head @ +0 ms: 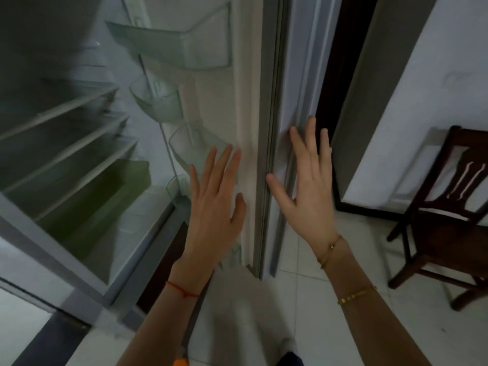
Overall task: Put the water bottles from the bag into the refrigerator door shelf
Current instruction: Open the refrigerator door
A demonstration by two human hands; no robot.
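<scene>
The refrigerator door [266, 107] stands open, seen edge-on in the middle of the view. Its inner side carries several clear plastic door shelves [184, 46], and I see nothing in them. My left hand [214, 196] is flat and empty, fingers apart, in front of the door's inner edge near a lower door shelf [184, 143]. My right hand [309, 180] is open too, its fingers against the door's outer face. No water bottle or bag is in view.
The refrigerator's dark interior [66, 143] with several shelves and a green-tinted drawer [105, 196] lies to the left. A dark wooden chair [446, 223] stands at the right by a white wall. White floor tiles [303, 299] run below my arms.
</scene>
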